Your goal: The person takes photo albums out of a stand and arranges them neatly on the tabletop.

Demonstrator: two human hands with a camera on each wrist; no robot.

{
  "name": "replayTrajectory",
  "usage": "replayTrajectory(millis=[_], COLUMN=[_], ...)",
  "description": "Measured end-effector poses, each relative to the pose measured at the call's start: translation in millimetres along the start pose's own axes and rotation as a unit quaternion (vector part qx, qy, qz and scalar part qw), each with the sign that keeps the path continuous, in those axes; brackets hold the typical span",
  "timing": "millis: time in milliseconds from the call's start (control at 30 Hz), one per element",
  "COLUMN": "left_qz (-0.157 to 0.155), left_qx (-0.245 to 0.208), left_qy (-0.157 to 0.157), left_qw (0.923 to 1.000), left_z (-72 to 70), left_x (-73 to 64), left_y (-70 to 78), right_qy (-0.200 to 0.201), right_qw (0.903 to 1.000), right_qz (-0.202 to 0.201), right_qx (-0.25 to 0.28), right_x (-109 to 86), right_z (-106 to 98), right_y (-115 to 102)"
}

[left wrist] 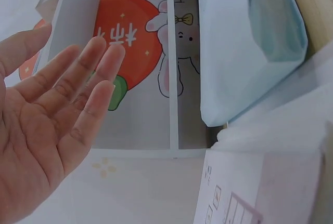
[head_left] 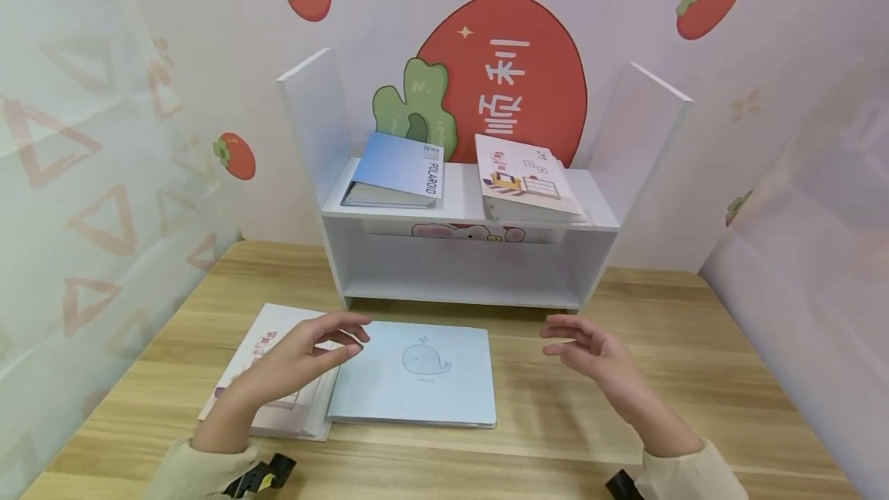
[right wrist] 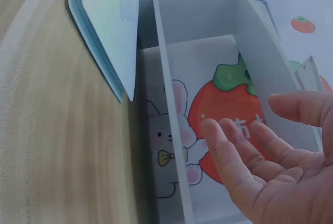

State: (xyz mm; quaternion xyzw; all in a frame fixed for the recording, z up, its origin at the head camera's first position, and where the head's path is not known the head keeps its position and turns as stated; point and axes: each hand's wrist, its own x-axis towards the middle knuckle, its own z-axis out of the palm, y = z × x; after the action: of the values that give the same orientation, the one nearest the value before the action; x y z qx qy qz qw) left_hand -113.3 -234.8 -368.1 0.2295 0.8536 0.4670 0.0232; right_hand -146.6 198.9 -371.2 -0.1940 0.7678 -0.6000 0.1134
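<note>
My left hand [head_left: 302, 357] hovers above the white illustrated album [head_left: 264, 342] on the table's left side, fingers relaxed and holding nothing. Beside that album, partly against it, lies a pale blue album [head_left: 444, 400] with a whale drawing on its cover. To the right of the blue album, my right hand [head_left: 600, 361] is raised over bare wood, its fingers loosely bent around nothing. Both palms, the left hand [left wrist: 47, 109] and the right hand [right wrist: 270, 167], show as empty in the wrist views.
A white two-tier shelf [head_left: 472, 295] stands at the back of the table [head_left: 667, 376]. On its upper board lie a blue POLAROID album [head_left: 399, 164] at left and a white illustrated album [head_left: 528, 176] at right. Side panels rise at both ends; a patterned wall backs it.
</note>
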Motion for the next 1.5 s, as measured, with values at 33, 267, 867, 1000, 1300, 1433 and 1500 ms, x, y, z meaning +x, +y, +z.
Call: replayTrajectory(millis=[33, 267, 867, 1000, 1300, 1433, 1500], left_qz=[0.001, 0.022, 0.052, 0.064, 0.107, 0.109, 0.108], left_qx=[0.000, -0.013, -0.064, -0.066, -0.091, -0.103, -0.114], left_qy=[0.005, 0.038, 0.112, 0.122, 0.165, 0.182, 0.187], left_qw=[1.0000, 0.9989, 0.9902, 0.9883, 0.9763, 0.9719, 0.9698], left_z=[1.0, 8.5, 18.8, 20.8, 28.1, 33.9, 36.6], left_x=[1.4, 13.9, 44.2, 50.2, 62.9, 70.5, 75.1], left_y=[0.1, 1.7, 24.9, 30.9, 36.0, 40.1, 42.9], right_qy=[0.006, 0.030, 0.120, 0.153, 0.192, 0.227, 0.248], right_qw=[1.0000, 0.9984, 0.9871, 0.9810, 0.9677, 0.9546, 0.9467], right_qz=[-0.002, -0.046, -0.093, -0.105, -0.131, -0.151, -0.160], right_qx=[-0.001, 0.014, 0.051, 0.057, 0.098, 0.119, 0.129], right_x=[0.4, 2.1, 7.3, 10.1, 17.4, 21.3, 22.8], right_z=[-0.4, -4.6, -4.9, -2.6, 0.3, 1.1, 1.1], right_y=[-1.3, -8.5, -27.8, -36.3, -44.4, -47.8, -49.8])
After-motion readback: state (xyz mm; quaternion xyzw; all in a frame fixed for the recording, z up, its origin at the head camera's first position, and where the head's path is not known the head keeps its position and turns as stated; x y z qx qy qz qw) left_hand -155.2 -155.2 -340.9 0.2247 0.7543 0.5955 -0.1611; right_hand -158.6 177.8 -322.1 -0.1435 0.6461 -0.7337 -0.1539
